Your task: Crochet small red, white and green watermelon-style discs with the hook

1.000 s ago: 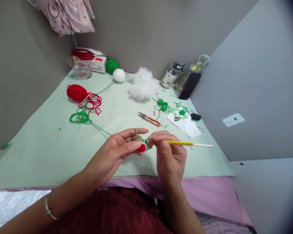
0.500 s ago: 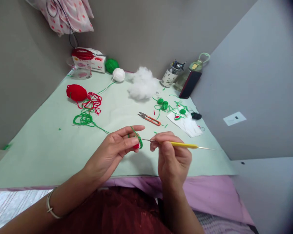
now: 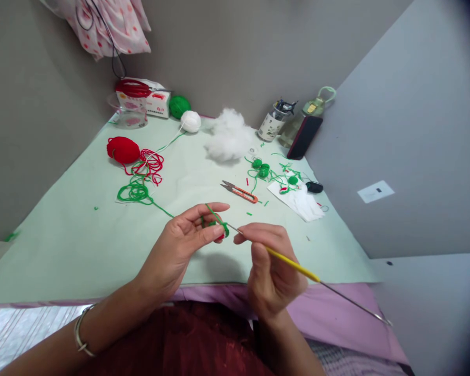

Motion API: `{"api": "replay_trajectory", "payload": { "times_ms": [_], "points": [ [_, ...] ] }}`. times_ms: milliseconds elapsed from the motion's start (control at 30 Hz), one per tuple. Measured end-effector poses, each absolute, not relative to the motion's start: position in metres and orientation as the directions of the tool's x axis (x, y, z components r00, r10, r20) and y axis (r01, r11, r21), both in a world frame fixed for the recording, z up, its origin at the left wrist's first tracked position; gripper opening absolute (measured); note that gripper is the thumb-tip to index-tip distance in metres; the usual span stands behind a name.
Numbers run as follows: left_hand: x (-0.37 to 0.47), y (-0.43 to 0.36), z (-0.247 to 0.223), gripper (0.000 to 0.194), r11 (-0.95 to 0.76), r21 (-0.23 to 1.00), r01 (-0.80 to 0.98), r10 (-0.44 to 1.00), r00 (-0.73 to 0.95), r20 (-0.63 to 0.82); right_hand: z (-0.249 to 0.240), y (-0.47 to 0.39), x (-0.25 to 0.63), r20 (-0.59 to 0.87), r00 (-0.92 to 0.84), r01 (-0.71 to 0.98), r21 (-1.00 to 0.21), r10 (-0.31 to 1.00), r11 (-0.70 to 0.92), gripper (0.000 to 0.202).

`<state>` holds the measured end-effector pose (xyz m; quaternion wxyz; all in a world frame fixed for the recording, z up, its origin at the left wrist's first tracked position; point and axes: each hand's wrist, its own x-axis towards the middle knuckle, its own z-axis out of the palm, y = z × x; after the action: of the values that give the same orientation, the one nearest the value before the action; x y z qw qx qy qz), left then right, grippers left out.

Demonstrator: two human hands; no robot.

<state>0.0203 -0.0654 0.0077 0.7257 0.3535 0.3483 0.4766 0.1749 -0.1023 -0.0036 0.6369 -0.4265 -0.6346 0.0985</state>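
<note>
My left hand (image 3: 191, 230) pinches a small red, white and green crochet piece (image 3: 226, 230) between thumb and fingers, partly hidden by the thumb. Green yarn (image 3: 162, 210) runs from a loose tangle on the table to this hand and over its raised index finger. In my right hand (image 3: 274, 261) is a crochet hook with a yellow handle (image 3: 293, 265), held like a pencil. The hook's thin metal tip meets the green edge of the piece. Its other metal end points down to the right.
Thread snips (image 3: 239, 192) lie beyond my hands. A red yarn ball (image 3: 123, 150), a white yarn ball (image 3: 190, 121) and white stuffing (image 3: 229, 134) sit farther back. Green crochet bits (image 3: 263, 171), a tissue (image 3: 300, 201), a phone (image 3: 304, 137) and a pen cup (image 3: 272, 122) are at the right.
My right hand has turned, so the hook's far end swings down and its shaft slants more steeply. The crochet piece has tilted slightly in my left hand.
</note>
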Motion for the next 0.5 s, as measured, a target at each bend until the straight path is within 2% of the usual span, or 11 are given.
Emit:
{"api": "replay_trajectory", "payload": {
  "times_ms": [133, 233, 300, 400, 500],
  "points": [
    [0.0203, -0.0657, 0.0079, 0.024, 0.298, 0.843, -0.448, 0.935, 0.316, -0.162, -0.0046, -0.1033, 0.1753, 0.711, 0.209, 0.382, -0.692, 0.672, 0.613, 0.023],
    [0.0214, -0.0654, 0.0079, 0.024, 0.321, 0.833, -0.451, 0.923, 0.345, -0.170, -0.0057, -0.1036, 0.1761, 0.760, 0.156, 0.464, -0.620, 0.631, 0.632, 0.026],
    [0.0215, -0.0653, 0.0081, 0.024, 0.330, 0.830, -0.450, 0.921, 0.347, -0.178, -0.0057, -0.1038, 0.1759, 0.768, 0.140, 0.463, -0.609, 0.625, 0.645, 0.026],
    [0.0204, -0.0656, 0.0085, 0.023, 0.333, 0.833, -0.442, 0.921, 0.342, -0.187, -0.0054, -0.1030, 0.1747, 0.739, 0.213, 0.407, -0.662, 0.640, 0.629, 0.025],
    [0.0194, -0.0662, 0.0084, 0.023, 0.337, 0.833, -0.439, 0.918, 0.351, -0.186, -0.0055, -0.1023, 0.1739, 0.751, 0.247, 0.445, -0.649, 0.612, 0.617, 0.024]
  ]
}}
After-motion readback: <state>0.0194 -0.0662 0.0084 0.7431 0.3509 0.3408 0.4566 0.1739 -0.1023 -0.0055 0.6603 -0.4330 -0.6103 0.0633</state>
